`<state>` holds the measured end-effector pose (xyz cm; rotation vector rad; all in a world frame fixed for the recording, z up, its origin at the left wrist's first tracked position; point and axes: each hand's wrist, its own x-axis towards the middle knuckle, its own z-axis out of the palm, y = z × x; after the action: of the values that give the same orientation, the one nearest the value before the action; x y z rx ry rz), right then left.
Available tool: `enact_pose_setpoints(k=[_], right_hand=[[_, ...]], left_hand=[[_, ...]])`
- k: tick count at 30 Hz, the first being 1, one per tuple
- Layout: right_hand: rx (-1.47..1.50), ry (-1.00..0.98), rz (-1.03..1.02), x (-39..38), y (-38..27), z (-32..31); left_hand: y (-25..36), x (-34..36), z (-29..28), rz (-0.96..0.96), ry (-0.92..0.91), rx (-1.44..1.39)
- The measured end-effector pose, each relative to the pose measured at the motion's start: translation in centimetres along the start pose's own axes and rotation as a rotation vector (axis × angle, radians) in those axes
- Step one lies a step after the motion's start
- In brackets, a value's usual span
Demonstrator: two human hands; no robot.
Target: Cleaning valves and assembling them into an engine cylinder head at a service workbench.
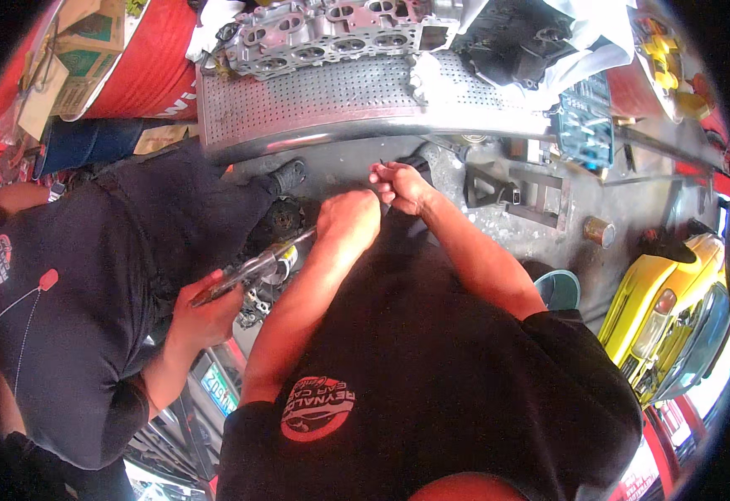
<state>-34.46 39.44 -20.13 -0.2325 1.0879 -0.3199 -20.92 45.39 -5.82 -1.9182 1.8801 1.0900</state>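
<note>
My left hand (pixel 348 219) is closed in a fist in front of my dark shirt; what it holds, if anything, is hidden. Close beside it, my right hand (pixel 403 185) has its fingers pinched together, with a small dark bit showing at the tips that is too small to name. To the left, a co-worker's hand (pixel 206 313) grips a long metal bar-like tool (pixel 252 269). The tool's far end reaches toward my left wrist, and I cannot tell whether it touches me.
Ahead, a perforated metal bench (pixel 315 102) carries an engine cylinder head (pixel 332 37) and a dark engine part (pixel 519 42). A blue tool case (pixel 584 121) is at its right. On the floor are a metal stand (pixel 540 196), a can (pixel 599 231) and a bucket (pixel 559 288). A yellow car (pixel 657 313) is at right.
</note>
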Motion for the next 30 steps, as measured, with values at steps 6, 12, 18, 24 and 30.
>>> enact_pose_setpoints(k=[6, 12, 18, 24, 30], right_hand=[[-0.173, -0.134, 0.168, 0.1, 0.0, -1.4], [-0.223, -0.361, 0.101, -1.2, 0.3, -1.5], [-0.187, 0.044, 0.167, -0.8, -0.5, -0.2], [-0.120, -0.042, 0.019, 1.8, -0.4, 0.0], [-0.219, -0.204, 0.197, 3.2, 0.4, -1.0]], left_hand=[[0.7, -0.3, -0.8, 0.014, 0.017, 0.025], [-0.3, 0.3, -0.1, 0.009, 0.026, 0.049], [-0.6, 0.7, 0.3, -0.049, 0.097, 0.087], [0.0, 0.3, 0.0, -0.012, 0.034, 0.024], [-0.5, 1.0, 0.3, -0.019, 0.010, 0.039]])
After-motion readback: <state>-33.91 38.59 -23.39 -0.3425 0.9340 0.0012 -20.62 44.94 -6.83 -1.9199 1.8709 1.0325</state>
